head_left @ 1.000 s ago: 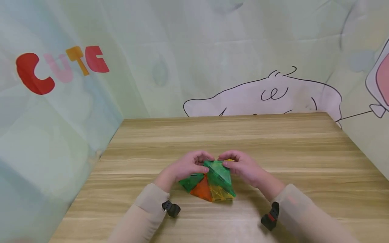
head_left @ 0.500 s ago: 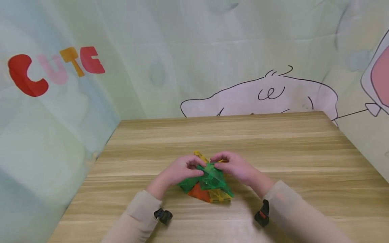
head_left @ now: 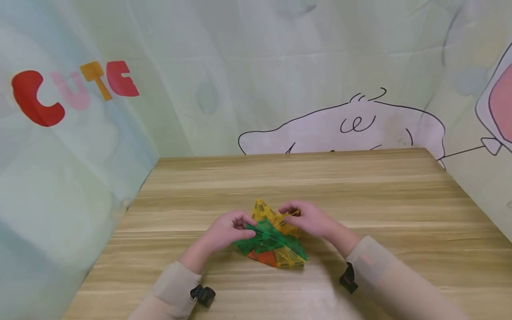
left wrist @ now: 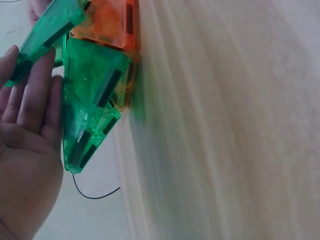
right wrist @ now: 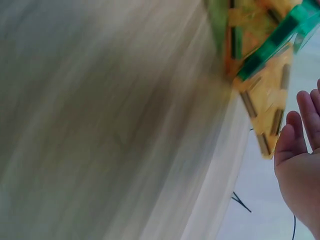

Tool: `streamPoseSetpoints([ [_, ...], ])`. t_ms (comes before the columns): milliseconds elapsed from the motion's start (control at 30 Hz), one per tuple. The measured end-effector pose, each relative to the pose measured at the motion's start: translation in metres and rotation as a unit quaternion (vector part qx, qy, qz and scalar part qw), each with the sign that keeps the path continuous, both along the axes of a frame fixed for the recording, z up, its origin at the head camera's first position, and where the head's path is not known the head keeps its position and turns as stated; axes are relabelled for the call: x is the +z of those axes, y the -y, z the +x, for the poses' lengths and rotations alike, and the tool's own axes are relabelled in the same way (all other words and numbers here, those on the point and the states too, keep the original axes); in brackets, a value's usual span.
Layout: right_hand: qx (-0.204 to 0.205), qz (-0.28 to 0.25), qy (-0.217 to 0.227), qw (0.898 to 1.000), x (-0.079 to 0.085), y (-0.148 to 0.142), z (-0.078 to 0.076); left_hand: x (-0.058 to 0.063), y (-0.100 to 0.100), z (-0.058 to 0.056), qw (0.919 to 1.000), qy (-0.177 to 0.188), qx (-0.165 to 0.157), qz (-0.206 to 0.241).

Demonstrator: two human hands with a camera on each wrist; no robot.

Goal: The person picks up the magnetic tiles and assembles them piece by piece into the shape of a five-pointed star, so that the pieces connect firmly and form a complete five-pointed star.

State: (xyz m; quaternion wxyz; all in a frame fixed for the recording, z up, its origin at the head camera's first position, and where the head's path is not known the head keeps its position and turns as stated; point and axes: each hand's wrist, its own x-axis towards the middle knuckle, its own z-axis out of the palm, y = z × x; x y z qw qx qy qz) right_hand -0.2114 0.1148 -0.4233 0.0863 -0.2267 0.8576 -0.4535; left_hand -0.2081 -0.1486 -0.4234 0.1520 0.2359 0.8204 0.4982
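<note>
My left hand [head_left: 225, 231] pinches a green triangular magnetic tile [left wrist: 50, 30] between thumb and fingers, tilted over a cluster of joined see-through tiles. Under it in the left wrist view is another green tile [left wrist: 92, 67], beside an orange tile [left wrist: 107, 22]. At the cluster's front edge lies a yellow tile [head_left: 290, 257]; another yellow tile [head_left: 260, 211] points up behind the green ones. My right hand [head_left: 310, 216] is at the cluster's right side, its fingers loosely bent beside a yellow tile [right wrist: 270, 102]. Its thumb is outside the right wrist view.
The tiles are on a wood-grain table [head_left: 200, 178]. Behind and to the left hangs a printed cloth backdrop [head_left: 200, 66] with letters and a cartoon figure. Each sleeve cuff carries a dark wrist camera, the left one [head_left: 203, 295] near the table's front.
The left hand has drawn leftward and nearer, swinging the green tile down left over the orange one. The right hand has come off the green tile, and the yellow tiles behind are uncovered.
</note>
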Motion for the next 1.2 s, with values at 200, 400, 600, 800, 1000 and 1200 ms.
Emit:
streamPoseSetpoints([
  [200,0.009,0.050,-0.045,0.998,-0.003,-0.006,-0.004,0.003,0.001,0.006,0.9976,-0.047,-0.001,-0.051],
  [400,0.031,0.074,-0.082,0.993,-0.006,-0.008,-0.007,0.000,0.009,0.015,0.9965,-0.050,-0.007,-0.067],
  [600,0.033,0.073,-0.083,0.993,-0.006,-0.009,-0.009,-0.004,0.017,0.024,0.9977,-0.043,0.034,-0.040],
  [800,0.035,0.080,-0.085,0.993,-0.006,-0.010,-0.009,-0.005,0.023,0.028,0.9970,-0.045,0.050,-0.040],
  [1000,0.034,0.091,-0.095,0.991,-0.006,-0.011,-0.009,-0.007,0.030,0.031,0.9987,-0.029,0.029,-0.031],
  [1200,0.027,0.094,-0.098,0.990,-0.006,-0.011,-0.008,-0.010,0.035,0.033,0.9998,-0.004,-0.006,-0.017],
])
